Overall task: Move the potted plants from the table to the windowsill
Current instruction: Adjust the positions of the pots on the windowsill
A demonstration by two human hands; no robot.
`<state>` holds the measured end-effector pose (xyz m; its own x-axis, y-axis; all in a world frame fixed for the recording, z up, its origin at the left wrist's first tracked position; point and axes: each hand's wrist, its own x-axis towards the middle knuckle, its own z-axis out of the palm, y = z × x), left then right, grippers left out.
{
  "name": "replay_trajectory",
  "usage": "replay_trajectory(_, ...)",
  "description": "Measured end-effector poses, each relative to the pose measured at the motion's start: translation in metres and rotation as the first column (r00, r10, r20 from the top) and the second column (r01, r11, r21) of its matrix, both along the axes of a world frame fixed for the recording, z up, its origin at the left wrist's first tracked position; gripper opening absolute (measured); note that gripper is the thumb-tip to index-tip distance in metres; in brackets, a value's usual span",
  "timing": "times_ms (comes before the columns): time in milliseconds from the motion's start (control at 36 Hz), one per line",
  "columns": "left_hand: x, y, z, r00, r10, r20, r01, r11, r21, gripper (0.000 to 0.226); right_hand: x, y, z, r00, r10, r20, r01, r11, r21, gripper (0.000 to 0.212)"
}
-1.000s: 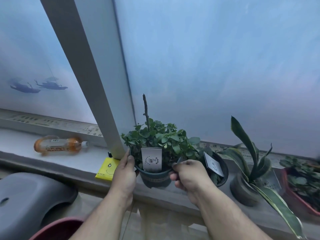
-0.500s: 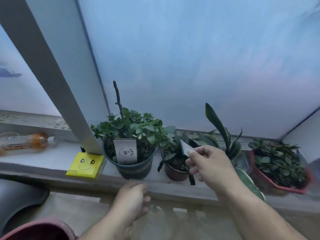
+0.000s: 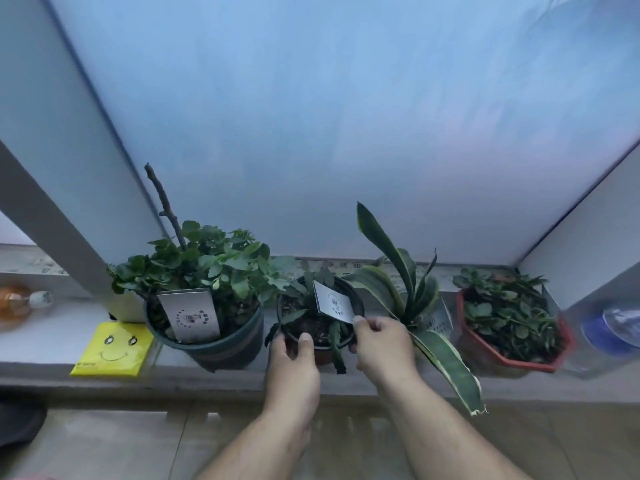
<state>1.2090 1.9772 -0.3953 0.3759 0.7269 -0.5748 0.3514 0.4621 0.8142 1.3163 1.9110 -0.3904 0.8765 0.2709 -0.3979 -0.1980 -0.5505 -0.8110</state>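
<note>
On the windowsill (image 3: pixel 52 344), left to right, the big leafy pot (image 3: pixel 207 336) now stands released, while the left hand (image 3: pixel 292 367) has risen to grip the small dark pot (image 3: pixel 320 325) and the right hand (image 3: pixel 381 344) pinches its card (image 3: pixel 333 302), apparently tidying already-moved plants.

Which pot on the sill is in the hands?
The small dark pot, second from left: left hand grips its rim, right hand pinches its white tag. Others untouched.
</note>
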Motion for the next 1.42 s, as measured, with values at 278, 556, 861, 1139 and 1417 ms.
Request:
replay_trajectory(278, -0.002, 0.028, -0.007, 0.999, -0.044, 0.022, 0.042, 0.996, 0.082, 0.044, -0.013, -0.005, 0.013, 0.935, -0.044, -0.352, 0.095, 0.987, 0.130, 0.019)
replay_trajectory(556, -0.008, 0.023, -0.025, 0.991, 0.066, 0.115, -0.063, 0.998, -0.032, 0.035, 0.001, 0.002, 0.025, 0.964, -0.101, -0.247, 0.156, 0.965, 0.212, 0.012)
replay_trajectory(861, -0.015, 0.032, 0.004, 0.903, 0.186, 0.386, -0.083, 0.960, -0.268, 0.045, -0.017, -0.002, 0.022, 0.949, -0.122, -0.289, 0.170, 0.974, 0.149, 0.012)
replay_trajectory(1139, -0.014, 0.008, -0.011, 0.988, -0.016, 0.155, 0.009, 0.999, 0.044, 0.025, -0.010, 0.006, 0.023, 0.971, -0.125, -0.202, 0.159, 0.974, 0.163, 0.019)
replay_trajectory(1417, -0.006, 0.016, -0.008, 0.947, 0.199, 0.254, -0.156, 0.971, -0.178, 0.044, -0.014, 0.004, 0.020, 0.960, -0.069, -0.271, 0.115, 0.981, 0.158, 0.014)
